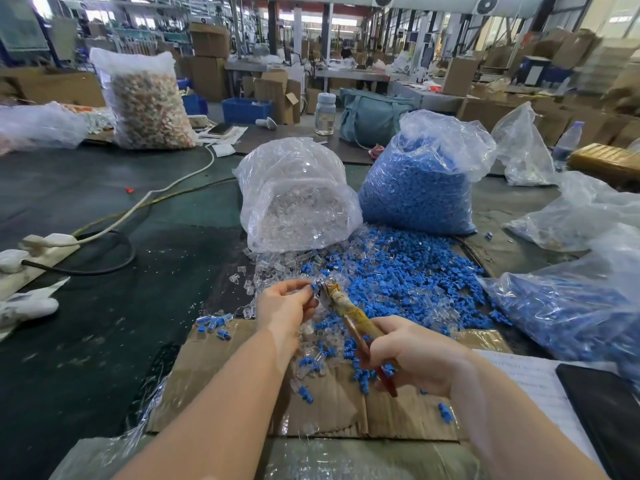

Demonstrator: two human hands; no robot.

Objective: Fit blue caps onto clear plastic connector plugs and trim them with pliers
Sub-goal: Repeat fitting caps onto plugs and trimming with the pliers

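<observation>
We see a dark tabletop [104, 323] carrying flattened cardboard [332, 407], a clear-plug bag [298, 202], a blue-cap bag [419, 188], loose blue caps [408, 271], a power strip [38, 251].

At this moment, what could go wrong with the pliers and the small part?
1. The left hand pinches the capped plug right at the head of the pliers, so a fingertip might get nipped.
2. The right hand holds the handles far back; the head may wobble and cut badly.
3. A trimmed piece may vanish into the loose pile.

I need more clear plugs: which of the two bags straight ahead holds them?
The left bag, filled with clear plugs; the bag beside it on the right holds blue caps.
</observation>
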